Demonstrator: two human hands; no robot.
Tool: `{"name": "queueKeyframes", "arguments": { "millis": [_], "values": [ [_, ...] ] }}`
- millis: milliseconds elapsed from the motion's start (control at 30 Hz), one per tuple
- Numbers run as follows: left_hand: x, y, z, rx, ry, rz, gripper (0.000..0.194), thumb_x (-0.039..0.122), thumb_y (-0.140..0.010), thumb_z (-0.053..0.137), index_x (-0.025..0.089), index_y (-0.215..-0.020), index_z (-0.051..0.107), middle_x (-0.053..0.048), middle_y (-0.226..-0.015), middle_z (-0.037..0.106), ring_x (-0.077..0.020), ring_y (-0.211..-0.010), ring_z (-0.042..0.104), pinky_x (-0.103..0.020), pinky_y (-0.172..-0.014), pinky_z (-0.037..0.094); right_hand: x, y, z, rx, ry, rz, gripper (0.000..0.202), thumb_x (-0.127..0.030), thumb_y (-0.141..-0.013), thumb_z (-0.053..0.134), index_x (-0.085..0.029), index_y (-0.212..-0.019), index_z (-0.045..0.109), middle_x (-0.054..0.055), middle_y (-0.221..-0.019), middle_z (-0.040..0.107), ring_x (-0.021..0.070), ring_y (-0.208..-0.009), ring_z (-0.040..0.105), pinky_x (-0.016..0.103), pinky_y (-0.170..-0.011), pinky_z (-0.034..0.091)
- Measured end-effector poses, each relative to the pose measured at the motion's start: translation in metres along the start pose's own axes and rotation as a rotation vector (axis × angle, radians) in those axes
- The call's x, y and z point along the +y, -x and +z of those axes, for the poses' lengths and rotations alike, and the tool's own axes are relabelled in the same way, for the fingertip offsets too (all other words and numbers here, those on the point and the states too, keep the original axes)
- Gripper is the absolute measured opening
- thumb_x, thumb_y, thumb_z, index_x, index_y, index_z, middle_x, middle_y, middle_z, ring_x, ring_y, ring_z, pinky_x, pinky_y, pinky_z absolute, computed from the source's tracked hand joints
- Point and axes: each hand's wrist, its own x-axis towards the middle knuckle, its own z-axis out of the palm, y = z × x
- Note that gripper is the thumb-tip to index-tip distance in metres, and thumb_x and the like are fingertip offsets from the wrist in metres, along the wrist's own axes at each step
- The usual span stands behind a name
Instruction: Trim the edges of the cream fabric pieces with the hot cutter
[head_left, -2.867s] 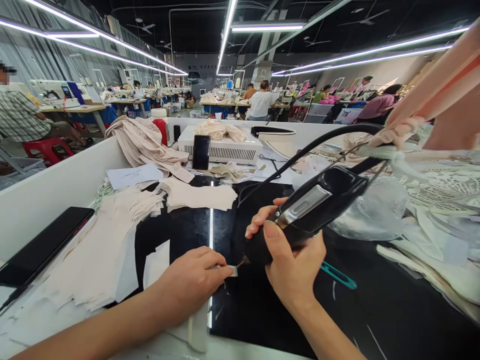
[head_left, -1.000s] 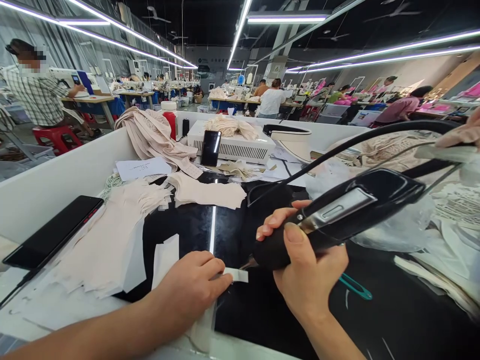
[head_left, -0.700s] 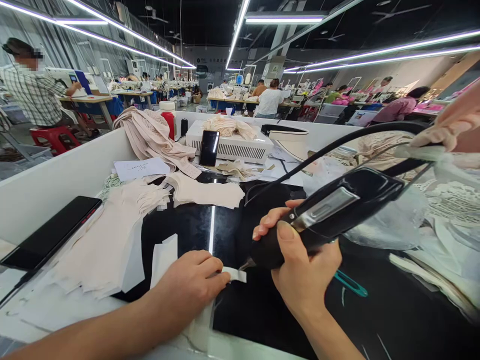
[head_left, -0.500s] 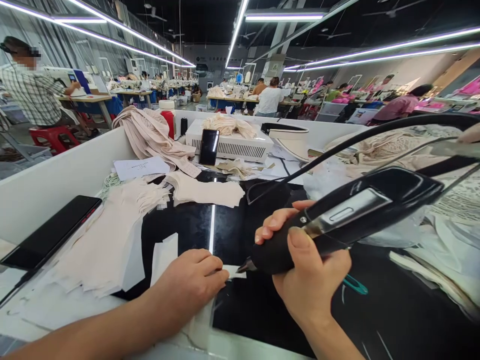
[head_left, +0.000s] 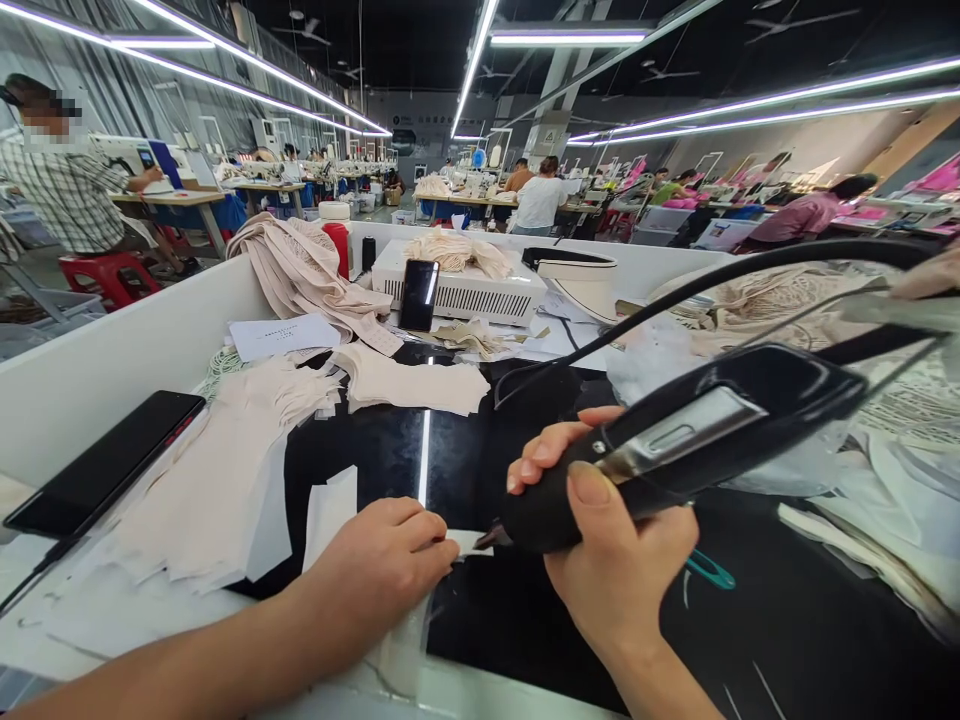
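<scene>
While the left hand (head_left: 382,560) pinches a strip (head_left: 462,541) on the mat (head_left: 510,625), the right hand (head_left: 619,540) grips a tool (head_left: 690,430), its tip (head_left: 495,537) at the strip's free end

A triangular sign (head_left: 550,131) marks the pillar (head_left: 568,75); print on white paper (head_left: 285,337) and wall (head_left: 427,108) is illegible.

Strip lights (head_left: 570,40) cross the dark ceiling (head_left: 420,45) — grey curtain (head_left: 112,75), red stool (head_left: 112,278) at left.

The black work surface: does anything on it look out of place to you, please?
Mildly, yes: thin white slivers lie scattered on the black work surface, right of the right hand, looking like stray offcuts. No spill shows.
</scene>
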Motion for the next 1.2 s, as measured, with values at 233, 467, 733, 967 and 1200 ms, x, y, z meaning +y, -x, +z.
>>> {"name": "queueKeyframes", "arguments": {
  "millis": [233, 467, 733, 967, 1200],
  "values": [
    [-0.001, -0.001, 0.0, 0.003, -0.026, 0.003, 0.017, 0.005, -0.107, 0.056, 0.014, -0.112, 0.069, -0.005, -0.1, 0.073, -0.0218, -0.085, 0.069, -0.036, -0.078, 0.065, 0.001, -0.001, -0.005, 0.0, 0.022, -0.012, 0.029, -0.035, -0.089, 0.089, -0.028, -0.108, 0.069, -0.005, -0.077, 0.07, 0.0149, -0.059, 0.067, 0.029, -0.055, 0.061],
    [0.008, -0.002, -0.011, 0.098, -0.078, -0.046, 0.02, 0.01, -0.111, 0.048, 0.013, -0.114, 0.067, -0.008, -0.103, 0.072, -0.0229, -0.091, 0.071, -0.035, -0.082, 0.065, 0.0, 0.004, -0.005, 0.021, 0.084, 0.017, 0.03, -0.038, -0.09, 0.087, -0.028, -0.11, 0.067, -0.005, -0.078, 0.07, 0.0153, -0.06, 0.066, 0.03, -0.057, 0.06],
    [0.031, 0.021, -0.019, -0.061, -0.098, -0.209, 0.036, -0.005, -0.095, 0.049, 0.013, -0.123, 0.063, -0.01, -0.113, 0.071, -0.0242, -0.101, 0.073, -0.037, -0.092, 0.067, -0.017, 0.022, -0.009, 0.062, 0.102, -0.011, 0.034, -0.038, -0.088, 0.091, -0.026, -0.11, 0.067, -0.003, -0.079, 0.072, 0.0161, -0.061, 0.068, 0.031, -0.056, 0.061],
    [0.021, 0.016, -0.029, -0.22, -0.008, -0.227, 0.035, -0.008, -0.086, 0.058, 0.015, -0.11, 0.066, -0.009, -0.113, 0.073, -0.0253, -0.099, 0.072, -0.039, -0.09, 0.067, -0.022, 0.026, -0.003, 0.091, 0.146, -0.044, 0.034, -0.038, -0.087, 0.092, -0.026, -0.107, 0.068, -0.002, -0.077, 0.072, 0.0167, -0.057, 0.068, 0.031, -0.05, 0.061],
    [0.013, 0.016, -0.029, -0.22, 0.098, -0.254, 0.034, -0.01, -0.089, 0.061, 0.017, -0.108, 0.068, -0.007, -0.115, 0.071, -0.0218, -0.101, 0.069, -0.035, -0.092, 0.064, -0.022, 0.031, -0.004, 0.088, 0.139, -0.038, 0.033, -0.037, -0.089, 0.092, -0.026, -0.11, 0.068, -0.002, -0.079, 0.073, 0.0165, -0.061, 0.069, 0.03, -0.054, 0.063]
  ]
}}
